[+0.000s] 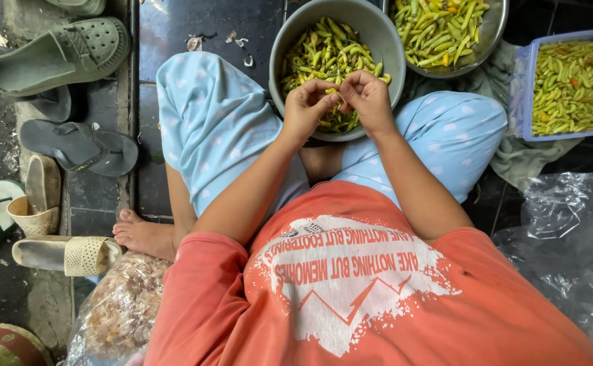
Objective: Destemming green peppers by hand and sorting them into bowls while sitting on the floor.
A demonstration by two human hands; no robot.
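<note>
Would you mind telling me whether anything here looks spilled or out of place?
A few pale scraps lie scattered on the dark floor left of the grey bowl. Otherwise nothing stands out; the chillies stay inside it.

Dull grey metal bowl, glossy green chillies, crinkled clear plastic sheet, soft cotton trousers

Your left hand and right hand meet over the grey bowl, rim walls closing both sides. Beyond: second chili bowl. Right: blue tub blocks. Left, past your knee: open dark floor.
</note>
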